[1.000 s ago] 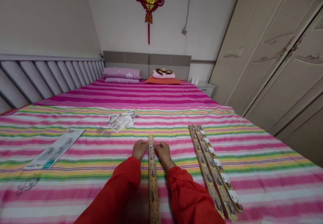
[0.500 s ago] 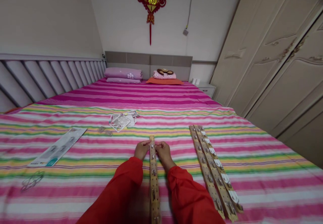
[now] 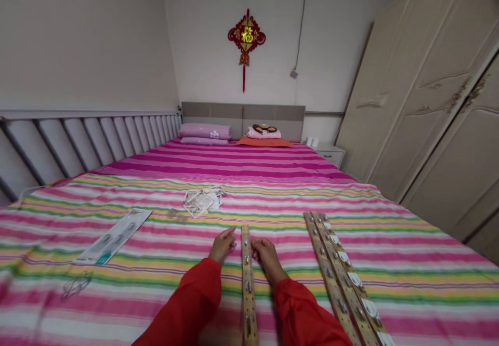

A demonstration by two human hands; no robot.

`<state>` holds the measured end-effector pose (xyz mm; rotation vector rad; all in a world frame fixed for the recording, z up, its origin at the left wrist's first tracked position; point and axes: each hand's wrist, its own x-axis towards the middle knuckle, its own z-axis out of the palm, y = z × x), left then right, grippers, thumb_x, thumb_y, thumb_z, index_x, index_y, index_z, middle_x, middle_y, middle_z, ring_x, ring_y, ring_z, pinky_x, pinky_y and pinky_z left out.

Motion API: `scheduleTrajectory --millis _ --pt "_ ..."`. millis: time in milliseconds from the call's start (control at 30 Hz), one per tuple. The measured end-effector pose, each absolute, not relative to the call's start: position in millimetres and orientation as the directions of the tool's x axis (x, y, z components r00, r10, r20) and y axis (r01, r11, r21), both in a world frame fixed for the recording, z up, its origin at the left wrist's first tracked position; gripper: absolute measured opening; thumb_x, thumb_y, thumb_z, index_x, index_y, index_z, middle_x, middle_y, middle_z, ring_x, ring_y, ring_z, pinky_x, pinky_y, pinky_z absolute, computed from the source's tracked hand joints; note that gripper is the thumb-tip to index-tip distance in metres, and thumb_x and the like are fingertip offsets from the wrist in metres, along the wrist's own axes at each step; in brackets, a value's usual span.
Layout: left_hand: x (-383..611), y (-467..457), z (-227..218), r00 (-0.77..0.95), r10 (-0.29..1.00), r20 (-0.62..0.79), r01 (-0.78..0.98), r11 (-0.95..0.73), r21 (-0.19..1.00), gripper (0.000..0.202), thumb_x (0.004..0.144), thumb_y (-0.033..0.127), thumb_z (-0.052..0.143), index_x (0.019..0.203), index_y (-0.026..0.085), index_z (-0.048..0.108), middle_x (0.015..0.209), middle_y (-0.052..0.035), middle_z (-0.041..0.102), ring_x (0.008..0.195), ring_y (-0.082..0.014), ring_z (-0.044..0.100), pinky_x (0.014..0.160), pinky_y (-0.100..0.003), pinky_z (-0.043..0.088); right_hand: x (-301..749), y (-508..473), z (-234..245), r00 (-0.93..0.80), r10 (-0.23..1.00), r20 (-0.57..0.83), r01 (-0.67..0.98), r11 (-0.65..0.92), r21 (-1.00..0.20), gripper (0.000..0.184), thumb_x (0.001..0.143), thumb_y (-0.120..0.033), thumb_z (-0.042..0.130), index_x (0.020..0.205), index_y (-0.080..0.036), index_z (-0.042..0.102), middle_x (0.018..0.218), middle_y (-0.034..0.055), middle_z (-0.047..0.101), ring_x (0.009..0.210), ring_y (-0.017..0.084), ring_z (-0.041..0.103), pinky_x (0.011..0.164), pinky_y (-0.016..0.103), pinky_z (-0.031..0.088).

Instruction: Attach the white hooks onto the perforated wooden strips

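A narrow wooden strip [image 3: 248, 278] with rows of small holes and several metal clips lies lengthwise on the striped bedsheet before me. Just left of its far end is my left hand [image 3: 223, 244], its index finger stretched out and the others loosely bent, with no object visible in it. My right hand [image 3: 268, 257] is close to the strip's right side, thumb and fingers drawn together. Whatever the right fingertips may hold is too small to make out. Both arms wear red sleeves.
To the right lie similar wooden strips [image 3: 331, 268], with white looped pieces [image 3: 355, 279] along one. Left are a flat packaged card [image 3: 117, 237] and tangled thin wire [image 3: 77, 284]. Opened plastic packets [image 3: 200, 201] lie farther back. A railing [image 3: 89, 138] and a wardrobe [image 3: 413, 91] flank the bed.
Both hands have drawn slightly away from the strip's sides, and my left index finger has straightened. The strip stays on the bed. The camera view has tilted up and shifted a little left.
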<state>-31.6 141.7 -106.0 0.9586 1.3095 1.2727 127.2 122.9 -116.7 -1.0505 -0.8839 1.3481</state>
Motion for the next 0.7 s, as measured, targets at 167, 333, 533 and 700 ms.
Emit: scheduleTrajectory --millis 167,333,533,700 --pt "-99.6 153.1 -83.0 -0.497 0.866 0.056 0.184 0.043 0.982 0.048 0.065 0.027 0.059 0.111 0.012 0.064 0.056 0.0022 0.053 0.051 -0.0135 0.05 0.054 -0.026 0.042 130.5 126.0 -124.0 0.044 0.996 -0.073 -0.335 -0.054 -0.941 0.031 0.062 -0.045 0.068 0.057 -0.017 0.056 0.043 -0.0043 0.053 0.035 0.008 0.043 0.037 0.021 0.029" --pt "-155.9 164.3 -71.2 -0.502 0.809 0.306 0.718 0.193 0.669 0.051 0.077 0.027 0.047 0.126 0.014 0.053 0.076 -0.0064 0.055 0.075 -0.0236 0.058 0.074 -0.035 0.046 131.3 125.9 -125.8 0.035 0.997 -0.071 -0.368 -0.053 -0.928 0.037 0.063 -0.051 0.069 0.059 -0.016 0.057 0.047 -0.003 0.055 0.036 0.007 0.044 0.036 0.02 0.028" --pt "-175.8 170.3 -78.8 -0.366 0.869 0.333 0.896 0.232 0.378 0.041 0.085 0.034 0.036 0.115 0.018 0.059 0.09 -0.0106 0.059 0.083 -0.0233 0.06 0.08 -0.034 0.045 131.7 123.5 -121.7 0.04 0.996 -0.075 -0.379 -0.055 -0.924 0.04 0.062 -0.054 0.071 0.06 -0.016 0.057 0.048 -0.0032 0.055 0.037 0.007 0.045 0.037 0.02 0.029" --pt "-185.8 163.5 -78.9 -0.441 0.826 0.35 0.833 0.231 0.503 0.033 0.081 0.036 0.041 0.09 0.015 0.065 0.087 -0.0119 0.066 0.084 -0.0241 0.06 0.075 -0.033 0.046 131.8 124.8 -123.3 0.042 0.997 -0.06 -0.385 -0.04 -0.922 0.042 0.061 -0.055 0.072 0.06 -0.015 0.058 0.047 -0.003 0.055 0.037 0.008 0.046 0.036 0.02 0.029"
